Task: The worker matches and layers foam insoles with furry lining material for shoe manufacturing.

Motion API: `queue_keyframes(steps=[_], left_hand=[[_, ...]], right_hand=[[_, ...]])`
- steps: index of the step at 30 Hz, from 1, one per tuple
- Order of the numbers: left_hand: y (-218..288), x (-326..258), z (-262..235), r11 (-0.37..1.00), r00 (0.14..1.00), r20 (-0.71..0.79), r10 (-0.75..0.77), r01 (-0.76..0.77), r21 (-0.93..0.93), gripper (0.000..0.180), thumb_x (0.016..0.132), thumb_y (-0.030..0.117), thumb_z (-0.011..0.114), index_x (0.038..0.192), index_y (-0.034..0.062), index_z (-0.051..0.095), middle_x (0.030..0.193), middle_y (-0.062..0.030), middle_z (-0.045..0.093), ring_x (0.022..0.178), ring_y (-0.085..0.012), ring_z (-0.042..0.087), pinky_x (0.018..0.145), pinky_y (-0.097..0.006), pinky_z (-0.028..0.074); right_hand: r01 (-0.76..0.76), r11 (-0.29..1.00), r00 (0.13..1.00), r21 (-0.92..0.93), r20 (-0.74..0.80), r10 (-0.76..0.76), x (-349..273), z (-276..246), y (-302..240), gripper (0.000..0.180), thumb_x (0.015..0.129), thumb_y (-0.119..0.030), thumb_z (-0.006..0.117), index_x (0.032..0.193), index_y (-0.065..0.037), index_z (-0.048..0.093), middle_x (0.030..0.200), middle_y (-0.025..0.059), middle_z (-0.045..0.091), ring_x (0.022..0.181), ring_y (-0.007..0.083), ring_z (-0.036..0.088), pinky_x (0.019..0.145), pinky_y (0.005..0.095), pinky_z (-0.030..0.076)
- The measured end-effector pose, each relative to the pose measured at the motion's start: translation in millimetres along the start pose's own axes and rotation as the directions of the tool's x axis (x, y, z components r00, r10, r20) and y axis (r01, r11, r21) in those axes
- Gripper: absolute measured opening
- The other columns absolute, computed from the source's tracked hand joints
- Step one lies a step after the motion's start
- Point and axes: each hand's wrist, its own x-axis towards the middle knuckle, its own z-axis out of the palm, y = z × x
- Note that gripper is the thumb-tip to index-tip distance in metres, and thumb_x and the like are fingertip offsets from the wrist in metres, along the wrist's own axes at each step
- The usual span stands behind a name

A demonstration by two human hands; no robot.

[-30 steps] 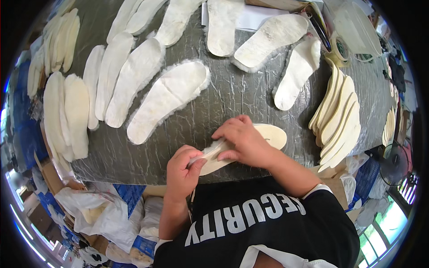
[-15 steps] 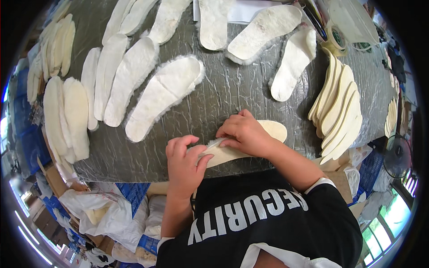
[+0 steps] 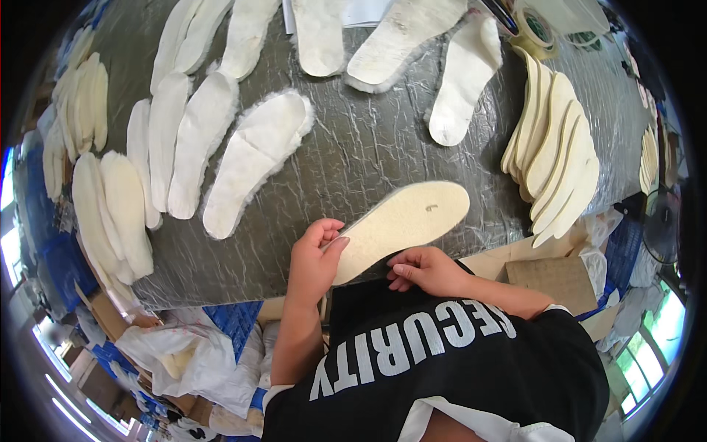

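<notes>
A cream insole (image 3: 401, 221) with a flat, felt-like face and a small dark mark near its wide end lies slantwise over the near edge of the table. My left hand (image 3: 315, 254) is closed on its narrow end, thumb on top. Just below the insole's near edge is my right hand (image 3: 427, 270), its fingers loosely curled and slightly apart, with nothing visible in them. Beyond my left hand lies a white fleece-edged insole (image 3: 258, 158), smooth side up.
More white fleecy insoles (image 3: 199, 140) spread along the far and left side of the dark, wrinkled table cover (image 3: 353, 140). A fanned stack of cream insoles (image 3: 556, 155) sits at the right, below tape rolls (image 3: 534, 33). Bags (image 3: 199, 361) and a cardboard box (image 3: 549, 283) stand below the edge.
My right hand has let go of the insole and drawn back toward me. The insole's wide end is now uncovered and tilted farther away. My left hand keeps its hold.
</notes>
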Motion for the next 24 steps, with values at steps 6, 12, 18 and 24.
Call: queue_keyframes(steps=[6, 12, 18, 24], left_hand=[[-6.1, -8.1, 9.2, 0.464, 0.911, 0.329, -0.247, 0.409, -0.785, 0.02, 0.094, 0.008, 0.055, 0.112, 0.0011, 0.057, 0.096, -0.0085, 0.065, 0.081, -0.0146, 0.064, 0.073, -0.027, 0.053], [6.4, -21.6, 21.4, 0.527, 0.89, 0.356, -0.285, 0.456, -0.717, 0.023, 0.095, 0.018, 0.056, 0.11, 0.0013, 0.058, 0.085, -0.0101, 0.066, 0.058, -0.0164, 0.061, 0.049, -0.026, 0.05], [19.3, -27.3, 32.5, 0.778, 0.968, 0.237, -0.078, 0.208, -0.593, 0.052, 0.089, 0.031, 0.067, 0.125, -0.0024, 0.049, 0.105, -0.0111, 0.062, 0.085, -0.0152, 0.063, 0.074, -0.026, 0.052], [35.0, -28.2, 40.2, 0.835, 0.949, 0.31, -0.046, 0.207, -0.51, 0.059, 0.084, 0.02, 0.074, 0.129, -0.0028, 0.044, 0.118, -0.0124, 0.058, 0.109, -0.0177, 0.056, 0.095, -0.031, 0.044]], right_hand=[[0.276, 0.792, 0.957, 0.544, -0.084, -0.276, 10.2, 7.1, 9.2, 0.045, 0.094, -0.008, 0.057, 0.131, 0.003, 0.036, 0.119, 0.0159, 0.057, 0.113, 0.0211, 0.056, 0.097, 0.0329, 0.047], [0.393, 0.7, 0.919, 0.596, -0.242, -0.31, 17.4, 2.7, -11.4, 0.047, 0.086, -0.006, 0.068, 0.122, -0.001, 0.037, 0.11, 0.0121, 0.055, 0.102, 0.0171, 0.057, 0.091, 0.0308, 0.048], [0.327, 0.83, 0.943, 0.453, -0.213, -0.255, 15.3, -0.3, -5.2, 0.024, 0.085, -0.006, 0.07, 0.1, -0.005, 0.051, 0.098, 0.0052, 0.06, 0.091, 0.0125, 0.06, 0.083, 0.0276, 0.051], [0.354, 0.826, 0.93, 0.438, -0.26, -0.261, 9.5, 2.1, -18.6, 0.016, 0.086, -0.013, 0.07, 0.082, -0.003, 0.057, 0.08, 0.0014, 0.062, 0.07, 0.006, 0.054, 0.061, 0.0222, 0.044]])
